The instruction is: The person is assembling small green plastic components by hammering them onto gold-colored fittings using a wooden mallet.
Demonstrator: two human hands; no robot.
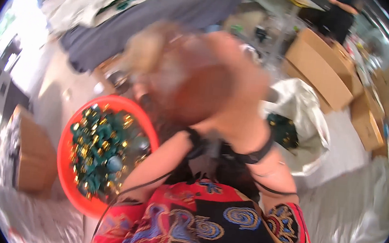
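hands are filling the middle of the view, and strong blur is smearing them. the right hand (246,105) is leaning inward from the right, and the left hand (211,123) is meeting or overlapping it; where one is ending and the other is beginning, i cannot tell. a reddish-brown shape (202,91) is showing beside the right hand, just beyond the wrists, and blur is hiding what it is. the fingers are smearing too much to read: whether they are gripping something, curling closed or letting go, i cannot tell for either hand. a black band (195,141) is circling the left wrist, and another black band (258,153) is circling the right.

close to the left forearm, a red basin (63,160) is standing, and green and gold pieces (101,147) are lying heaped in it. to the right of the hands, a white sack (315,120) is gaping open, with dark green pieces (282,131) showing inside. cardboard boxes (320,70) are standing beyond it. a dark grey cloth (168,12) is stretching across the far side. a person in dark clothes (335,20) is appearing at the far right.
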